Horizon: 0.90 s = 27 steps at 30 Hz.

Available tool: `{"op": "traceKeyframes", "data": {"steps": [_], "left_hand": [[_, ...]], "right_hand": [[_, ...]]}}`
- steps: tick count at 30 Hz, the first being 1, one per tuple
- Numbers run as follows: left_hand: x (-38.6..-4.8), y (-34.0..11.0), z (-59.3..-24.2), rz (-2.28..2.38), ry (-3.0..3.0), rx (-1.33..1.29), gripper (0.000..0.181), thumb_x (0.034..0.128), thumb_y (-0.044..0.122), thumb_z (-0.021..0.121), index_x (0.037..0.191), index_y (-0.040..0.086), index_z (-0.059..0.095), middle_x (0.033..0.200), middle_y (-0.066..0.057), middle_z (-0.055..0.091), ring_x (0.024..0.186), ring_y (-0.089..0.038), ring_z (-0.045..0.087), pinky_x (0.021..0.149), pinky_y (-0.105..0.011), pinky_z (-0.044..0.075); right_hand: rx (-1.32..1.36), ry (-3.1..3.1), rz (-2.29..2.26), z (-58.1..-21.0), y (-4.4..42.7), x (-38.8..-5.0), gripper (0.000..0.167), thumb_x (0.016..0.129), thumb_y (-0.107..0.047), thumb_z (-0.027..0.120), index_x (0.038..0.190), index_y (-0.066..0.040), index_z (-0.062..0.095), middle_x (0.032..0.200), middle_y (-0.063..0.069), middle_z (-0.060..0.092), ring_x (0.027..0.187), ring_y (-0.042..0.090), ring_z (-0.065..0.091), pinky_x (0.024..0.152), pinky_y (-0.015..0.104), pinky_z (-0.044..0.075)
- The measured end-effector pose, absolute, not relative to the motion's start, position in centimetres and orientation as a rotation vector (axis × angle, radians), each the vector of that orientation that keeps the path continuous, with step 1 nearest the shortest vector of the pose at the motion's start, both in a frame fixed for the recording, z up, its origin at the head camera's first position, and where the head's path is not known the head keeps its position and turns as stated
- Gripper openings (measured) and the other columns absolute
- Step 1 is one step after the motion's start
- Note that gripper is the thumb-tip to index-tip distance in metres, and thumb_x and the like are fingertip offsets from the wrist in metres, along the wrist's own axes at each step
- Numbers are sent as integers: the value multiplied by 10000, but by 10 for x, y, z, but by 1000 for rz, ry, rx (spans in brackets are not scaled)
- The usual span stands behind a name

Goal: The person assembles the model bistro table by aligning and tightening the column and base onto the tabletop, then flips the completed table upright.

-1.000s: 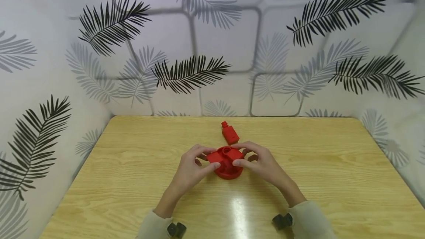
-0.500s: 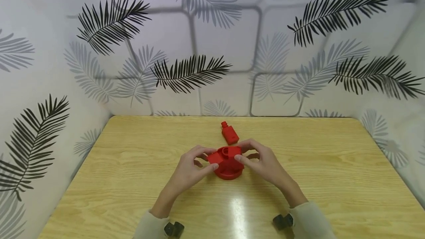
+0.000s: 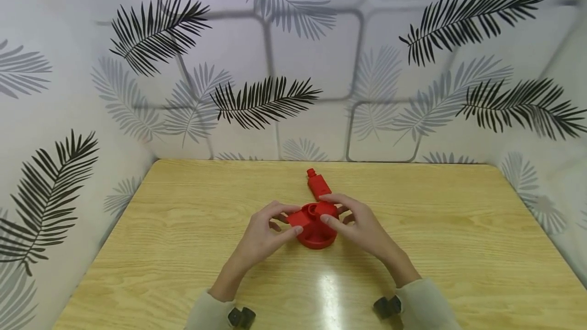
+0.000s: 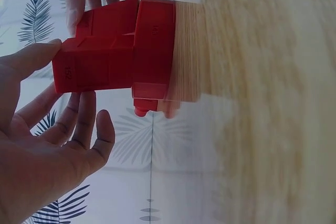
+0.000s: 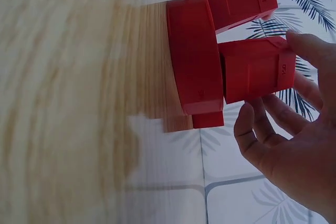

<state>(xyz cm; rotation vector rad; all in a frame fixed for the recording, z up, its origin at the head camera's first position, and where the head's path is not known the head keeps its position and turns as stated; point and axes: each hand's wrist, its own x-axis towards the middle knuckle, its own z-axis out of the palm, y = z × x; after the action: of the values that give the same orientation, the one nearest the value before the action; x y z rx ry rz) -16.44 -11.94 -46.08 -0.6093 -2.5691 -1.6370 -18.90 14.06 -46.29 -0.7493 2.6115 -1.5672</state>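
Observation:
A low round red holder (image 3: pixel 316 242) stands on the table with two red boxy blocks upright in it. My left hand (image 3: pixel 258 238) pinches the left block (image 3: pixel 299 218) between thumb and fingers; that block (image 4: pixel 94 65) bears small raised digits in the left wrist view. At the holder's other side, my right hand (image 3: pixel 359 220) pinches the right block (image 3: pixel 329 210), its thumb over the near side. In the right wrist view this block (image 5: pixel 257 72) meets the holder (image 5: pixel 194 56) at its rim. The blocks' lower ends are hidden inside the holder.
Just behind the holder a red square-bodied bottle (image 3: pixel 318 185) with a threaded neck lies on its side, neck pointing away. The wooden table (image 3: pixel 183 218) reaches back to a wall (image 3: pixel 312 55) with leaf prints.
My right hand has shifted its fingers, and the right block has turned a little in the holder. My left hand keeps its grip on the left block.

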Motion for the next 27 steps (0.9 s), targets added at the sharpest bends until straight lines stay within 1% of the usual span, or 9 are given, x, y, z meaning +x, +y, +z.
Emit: {"op": "traceKeyframes", "data": {"steps": [3,5,8,11,13,15,19,22,27], "left_hand": [[-163,-120,-461,-1646,-2572,-600,378,904,212,809,1255,102,721,1103,-10,683,985,-228,657,798,-421,600],[-163,-120,-461,-1654,-2573,-592,377,903,217,810,1252,103,723,1107,-7,685,988,-239,659,799,-424,598],[-164,-120,-461,-1662,-2572,-588,382,903,225,810,1253,98,723,1106,-12,685,990,-254,661,801,-436,596],[-165,-120,-462,-1660,-2572,-594,388,905,234,809,1256,95,721,1111,-15,686,996,-265,663,801,-427,596],[-165,-120,-462,-1656,-2571,-596,391,906,237,809,1261,96,720,1115,-11,685,1000,-266,659,798,-408,593],[-165,-120,-463,-1657,-2567,-598,392,906,238,809,1262,99,721,1115,-10,684,1005,-276,657,794,-387,589],[-164,-120,-462,-1677,-2552,-600,390,902,228,814,1259,101,725,1092,-13,682,1000,-290,655,784,-375,586],[-164,-120,-461,-1692,-2545,-602,389,894,213,821,1255,100,729,1084,-17,683,999,-299,658,782,-391,587],[-164,-120,-462,-1691,-2545,-595,379,888,206,827,1245,112,737,1077,-12,684,991,-275,660,780,-387,583]], "right_hand": [[-699,2642,-1549,-462,142,-189,483,937,-357,768,1373,-199,634,1277,-37,667,1002,202,626,801,340,604],[-674,2638,-1563,-461,145,-189,481,938,-355,768,1370,-195,629,1277,-32,671,1050,198,639,831,356,604],[-663,2584,-1641,-461,151,-190,439,959,-282,751,1355,-142,625,1277,12,680,1129,225,652,879,401,598],[-647,2525,-1717,-462,157,-190,390,968,-204,738,1321,-83,625,1262,56,691,1152,253,664,906,417,592],[-637,2495,-1741,-464,161,-191,365,966,-176,737,1297,-68,627,1238,81,701,1136,268,672,911,403,591],[-628,2484,-1740,-464,163,-191,362,961,-181,745,1290,-84,629,1219,85,706,1108,269,679,905,383,592],[-649,2490,-1710,-465,164,-191,407,962,-199,745,1339,-110,620,1213,91,693,1066,270,676,880,380,596],[-674,2507,-1674,-464,165,-190,441,962,-213,746,1374,-119,618,1231,82,680,1029,262,677,847,394,605],[-682,2535,-1618,-461,167,-188,434,935,-247,780,1341,-173,642,1240,35,675,971,232,681,815,367,612]]}}
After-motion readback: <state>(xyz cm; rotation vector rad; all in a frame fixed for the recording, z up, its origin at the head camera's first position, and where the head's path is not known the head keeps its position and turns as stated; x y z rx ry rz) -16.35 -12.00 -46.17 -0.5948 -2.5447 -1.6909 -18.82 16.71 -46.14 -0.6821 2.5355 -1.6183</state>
